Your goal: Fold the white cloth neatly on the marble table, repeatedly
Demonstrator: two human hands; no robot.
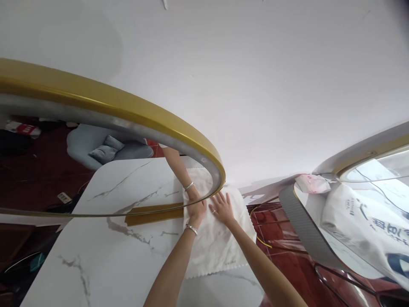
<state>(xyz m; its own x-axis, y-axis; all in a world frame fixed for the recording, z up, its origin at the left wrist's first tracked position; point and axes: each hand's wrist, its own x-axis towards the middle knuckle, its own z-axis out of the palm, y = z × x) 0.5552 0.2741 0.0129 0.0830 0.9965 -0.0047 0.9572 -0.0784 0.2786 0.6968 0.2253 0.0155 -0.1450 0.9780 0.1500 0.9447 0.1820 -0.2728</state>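
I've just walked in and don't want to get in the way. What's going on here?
A person has both bare hands at a white cloth on a marble-patterned table, beside a gold-rimmed mirror. The right grip lies on the cloth with fingers spread. The left grip is at the mirror's lower edge; its exact finger position is hard to make out.

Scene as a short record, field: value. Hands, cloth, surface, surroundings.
left_hand: left hand on the cloth beside the mirror's lower edge; finger pose unclear
right_hand: right hand laid on the cloth, fingers spread
cloth: white cloth, zigzag edge, slightly wrinkled
surface: white table, gray veining
mirror: gold-framed mirror, reflecting a forearm
right_side: printed white fabric, pink-and-white packet
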